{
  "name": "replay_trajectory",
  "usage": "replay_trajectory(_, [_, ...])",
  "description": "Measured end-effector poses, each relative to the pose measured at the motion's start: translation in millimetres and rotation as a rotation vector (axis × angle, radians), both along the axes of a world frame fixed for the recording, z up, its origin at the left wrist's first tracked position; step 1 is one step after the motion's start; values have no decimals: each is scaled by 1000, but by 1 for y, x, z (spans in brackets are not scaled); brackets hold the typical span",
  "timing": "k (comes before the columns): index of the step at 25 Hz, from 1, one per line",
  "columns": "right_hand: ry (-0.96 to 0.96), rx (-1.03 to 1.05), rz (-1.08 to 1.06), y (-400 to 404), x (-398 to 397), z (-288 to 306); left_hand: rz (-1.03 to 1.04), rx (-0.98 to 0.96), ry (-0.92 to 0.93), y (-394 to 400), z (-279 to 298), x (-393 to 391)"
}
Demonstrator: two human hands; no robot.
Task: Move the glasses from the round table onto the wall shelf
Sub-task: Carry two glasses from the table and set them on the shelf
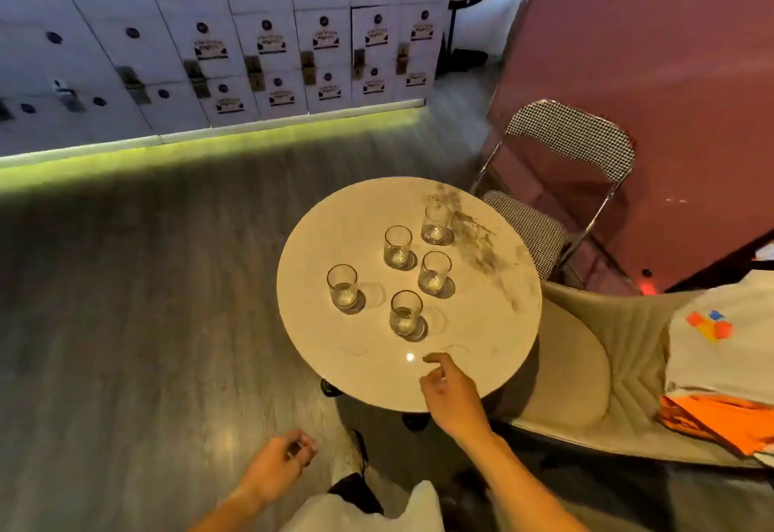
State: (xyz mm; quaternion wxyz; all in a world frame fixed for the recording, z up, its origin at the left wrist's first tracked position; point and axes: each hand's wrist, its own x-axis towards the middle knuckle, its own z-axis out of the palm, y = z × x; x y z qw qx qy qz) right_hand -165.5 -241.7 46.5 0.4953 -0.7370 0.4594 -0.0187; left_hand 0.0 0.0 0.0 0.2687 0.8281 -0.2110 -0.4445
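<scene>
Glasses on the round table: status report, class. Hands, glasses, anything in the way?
Right hand open over table edge, left hand low, both empty. Five glasses upright on round table. Path to nearest glass clear.

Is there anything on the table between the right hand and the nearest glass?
No. In the head view, only bare tabletop with a small bright light spot lies between the right hand and the nearest glass.

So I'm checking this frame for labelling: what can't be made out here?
- Wall shelf: not in the head view at all.
- Left hand: curled, something small and blurred in the fingers.
- Glasses: too small to tell whether they hold liquid.
- Round table base: hidden under its top.
</scene>
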Motion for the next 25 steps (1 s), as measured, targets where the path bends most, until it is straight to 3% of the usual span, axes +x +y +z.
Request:
replay_trajectory(6, [-48,-188,66,-29,53,4,-100,-85,-163,-55,11,69])
replay_trajectory(12, [127,-295,101,-51,77,-7,29,-280,-353,-106,38,97])
replay_trajectory(15, [145,-295,82,-51,79,-11,-76,-286,-436,-135,47,113])
replay_trajectory(21, [190,-315,84,-47,74,-10,-206,-190,-409,-172,30,124])
replay_trajectory(25, [166,-331,-72,-33,41,-14,-311,-224,-450,-180,19,118])
